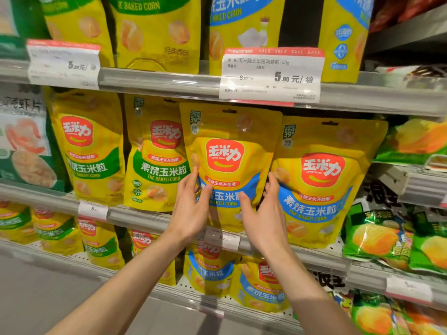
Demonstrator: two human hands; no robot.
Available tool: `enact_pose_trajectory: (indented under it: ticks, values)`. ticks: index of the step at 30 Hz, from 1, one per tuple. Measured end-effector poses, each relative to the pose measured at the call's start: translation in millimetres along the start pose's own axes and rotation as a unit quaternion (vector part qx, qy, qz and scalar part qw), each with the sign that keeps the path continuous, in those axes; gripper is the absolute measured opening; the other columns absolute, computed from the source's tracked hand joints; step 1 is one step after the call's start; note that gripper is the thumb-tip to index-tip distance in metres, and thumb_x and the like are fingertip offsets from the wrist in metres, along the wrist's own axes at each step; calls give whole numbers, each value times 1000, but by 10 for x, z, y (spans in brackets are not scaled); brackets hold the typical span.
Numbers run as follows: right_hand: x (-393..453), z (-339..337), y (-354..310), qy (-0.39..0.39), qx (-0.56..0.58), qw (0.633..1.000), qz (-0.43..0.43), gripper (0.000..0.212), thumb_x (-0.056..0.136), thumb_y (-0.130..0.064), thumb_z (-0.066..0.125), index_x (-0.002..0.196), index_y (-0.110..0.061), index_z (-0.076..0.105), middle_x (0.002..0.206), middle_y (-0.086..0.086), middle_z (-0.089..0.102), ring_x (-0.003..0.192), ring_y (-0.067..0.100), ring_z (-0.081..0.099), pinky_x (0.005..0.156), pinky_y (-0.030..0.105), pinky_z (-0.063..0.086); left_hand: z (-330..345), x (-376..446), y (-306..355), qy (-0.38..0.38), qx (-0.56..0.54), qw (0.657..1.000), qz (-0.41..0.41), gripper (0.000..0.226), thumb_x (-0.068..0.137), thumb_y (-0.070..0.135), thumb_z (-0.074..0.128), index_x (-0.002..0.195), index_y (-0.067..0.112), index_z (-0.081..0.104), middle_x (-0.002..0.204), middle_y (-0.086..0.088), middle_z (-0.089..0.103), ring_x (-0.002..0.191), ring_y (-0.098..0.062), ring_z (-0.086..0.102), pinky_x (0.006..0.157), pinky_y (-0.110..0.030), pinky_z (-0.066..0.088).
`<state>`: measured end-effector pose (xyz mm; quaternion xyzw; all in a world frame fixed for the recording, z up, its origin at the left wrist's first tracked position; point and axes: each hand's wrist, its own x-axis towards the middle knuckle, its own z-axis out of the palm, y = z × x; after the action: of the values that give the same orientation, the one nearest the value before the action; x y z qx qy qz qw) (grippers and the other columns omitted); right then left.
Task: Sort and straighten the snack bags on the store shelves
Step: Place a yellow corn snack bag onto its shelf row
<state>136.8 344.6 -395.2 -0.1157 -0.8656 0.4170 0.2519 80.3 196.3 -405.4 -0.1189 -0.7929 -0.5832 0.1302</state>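
- The left hand [191, 209] and the right hand [263, 213] are both on one yellow bag with a blue band [229, 151]. It stands on the middle shelf [145, 217].
- The left fingers [191, 180] lie along the bag's left edge, and the thumb presses on the front. The fingers look mostly straight, not curled tight.
- The right fingers [272, 182] reach round the bag's right edge, in the crack beside the next blue bag [321, 180]. The thumb lies on the front. It looks like a soft hold from both sides.
- Just left of the left fingers stands a yellow bag with a green band [157, 153]. So the held bag is between a green one and a blue one.
- The held bag sticks out in front of its neighbors and tips a little.
- I think the bag is light and puffy. Its skin looks shiny and smooth, so it could slip.
- The corn bits inside may crack if squeezed hard.
- The sides near the bottom are a good place to hold it, where the hands are now. Then it can be pushed back and stood up straight.
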Motion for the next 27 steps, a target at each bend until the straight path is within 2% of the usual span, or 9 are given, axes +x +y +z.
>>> enact_pose_trajectory:
  ticks: [3,7,9,13,15,17,20,24,27]
  values:
    - [-62,13,49,1,-23,999,-29,85,98,-46,57,160,-38,0,165,-1,33,132,29,58,106,45,48,-17,-33,24,-8,6,1000,2,63,105,32,49,160,30,17,154,1,32,136,-13,45,117,-40,38]
    - [-40,10,97,-8,-38,998,-42,89,100,-40,59,162,-31,-4,168,0,26,145,28,42,109,41,41,-43,-61,13,-21,22,1000,2,63,106,28,48,159,33,15,148,9,33,140,-14,41,118,-41,37]
    - [-47,3,104,-5,-28,999,-47,89,99,-38,61,163,-29,-1,169,-1,24,150,27,35,112,43,39,-67,-57,-4,-25,18,1000,-3,62,105,28,48,159,36,18,144,14,34,141,-14,40,118,-43,38]
    - [-109,-16,116,-3,-4,999,-45,91,97,-38,64,163,-28,2,169,2,24,152,27,30,116,48,37,-131,-120,57,-47,1,999,-14,59,102,35,48,156,43,24,154,16,40,141,-12,42,116,-43,40]
    - [-168,-40,146,-4,2,999,-52,90,97,-38,64,163,-29,3,168,3,25,151,26,30,116,49,37,-153,-196,129,-50,-16,998,-25,52,103,33,49,148,52,31,149,21,42,139,-9,44,115,-35,39]
    - [-260,-73,175,4,4,998,-59,88,97,-36,64,163,-27,7,167,3,24,151,26,29,118,48,34,-199,-286,144,-40,-9,999,-31,46,106,25,49,143,47,33,141,20,43,132,-7,46,107,-28,40]
    - [-400,-57,188,46,12,996,-73,77,96,-31,66,159,-20,23,160,7,34,144,29,39,114,49,39,-389,-349,49,15,48,998,-48,49,103,32,54,149,26,40,143,4,48,119,-10,53,99,-31,45]
    - [-556,205,60,93,19,990,-106,59,92,-23,68,145,-16,44,131,5,53,118,19,54,93,39,46,-855,-245,-158,70,104,991,-44,44,99,39,59,139,26,49,131,2,57,106,-7,59,93,-34,51]
    - [-542,609,-164,89,10,987,-136,45,92,-23,70,133,-15,55,123,3,58,115,24,59,95,41,49,-1242,-30,-330,88,141,986,-19,46,96,40,63,138,26,51,129,1,56,103,-8,59,97,-40,52]
